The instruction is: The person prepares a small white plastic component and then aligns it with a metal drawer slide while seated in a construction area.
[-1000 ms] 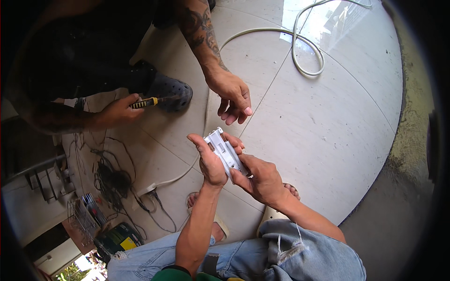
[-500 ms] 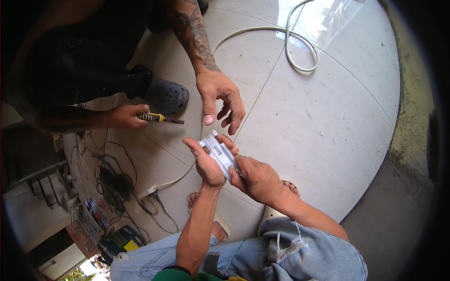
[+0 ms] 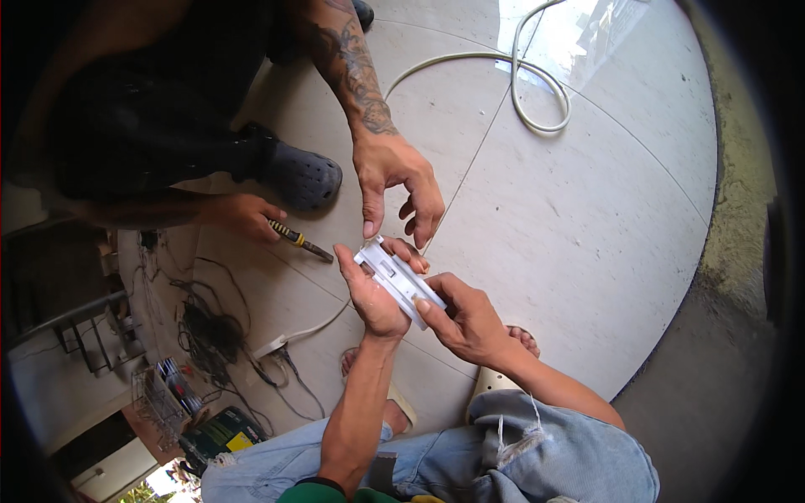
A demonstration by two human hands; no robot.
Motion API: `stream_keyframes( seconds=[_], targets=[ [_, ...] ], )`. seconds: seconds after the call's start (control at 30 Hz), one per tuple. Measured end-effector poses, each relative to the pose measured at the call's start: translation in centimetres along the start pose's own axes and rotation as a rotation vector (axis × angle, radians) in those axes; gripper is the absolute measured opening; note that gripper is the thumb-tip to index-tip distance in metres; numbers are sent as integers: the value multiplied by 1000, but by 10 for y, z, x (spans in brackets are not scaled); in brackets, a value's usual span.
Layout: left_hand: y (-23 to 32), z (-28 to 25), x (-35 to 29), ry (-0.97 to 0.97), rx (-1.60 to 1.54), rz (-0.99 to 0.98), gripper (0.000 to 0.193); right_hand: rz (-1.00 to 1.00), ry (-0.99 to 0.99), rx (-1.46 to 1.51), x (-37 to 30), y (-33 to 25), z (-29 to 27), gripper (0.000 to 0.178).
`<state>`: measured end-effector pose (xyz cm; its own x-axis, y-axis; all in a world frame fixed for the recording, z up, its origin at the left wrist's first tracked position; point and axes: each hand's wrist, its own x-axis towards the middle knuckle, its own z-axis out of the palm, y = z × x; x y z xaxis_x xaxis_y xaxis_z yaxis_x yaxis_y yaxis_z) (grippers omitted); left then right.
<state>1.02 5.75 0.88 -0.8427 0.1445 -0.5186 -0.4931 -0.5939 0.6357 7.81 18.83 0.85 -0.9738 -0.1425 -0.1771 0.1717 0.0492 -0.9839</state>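
Observation:
A long white plastic housing [image 3: 397, 281] with raised ridges and a small slot lies tilted across my left hand [image 3: 375, 300]. That palm faces up, with the thumb on one side and the fingers curled round the far side. My right hand [image 3: 465, 314] pinches the near end between thumb and fingers. Just past the far end hangs a co-worker's hand [image 3: 398, 184], its thumb very near or touching the housing. The co-worker's other hand [image 3: 247, 218] holds a yellow-and-black handled tool with a flat metal blade [image 3: 317, 251], pointing toward my left hand.
Pale floor tiles [image 3: 579, 243] lie beneath. A white cable [image 3: 541, 126] loops at the back. On the left are tangled dark cords [image 3: 205, 331], a white power strip [image 3: 270, 345], a wire basket [image 3: 155, 402] and a dark green case [image 3: 220, 436]. The co-worker's dark clog [image 3: 306, 176] stands nearby.
My right hand has shifted slightly along the housing to its near end, baring more of it. The co-worker's tool has tipped and moved lower; their other hand has come slightly nearer.

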Motion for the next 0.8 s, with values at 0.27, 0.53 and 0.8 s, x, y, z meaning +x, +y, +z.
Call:
stream_keyframes(
  seconds=[0.27,0.53,0.8],
  targets=[
    [17,0,11,-108,424,-64,53,79,-22,-129,0,12,-14,49],
    [47,-7,15,-285,1236,-106,36,99,-108,-302,-8,17,-50,44],
    [39,-10,6,-322,1119,-40,37,50,-103,-301,-17,11,-48,47]
  ],
)
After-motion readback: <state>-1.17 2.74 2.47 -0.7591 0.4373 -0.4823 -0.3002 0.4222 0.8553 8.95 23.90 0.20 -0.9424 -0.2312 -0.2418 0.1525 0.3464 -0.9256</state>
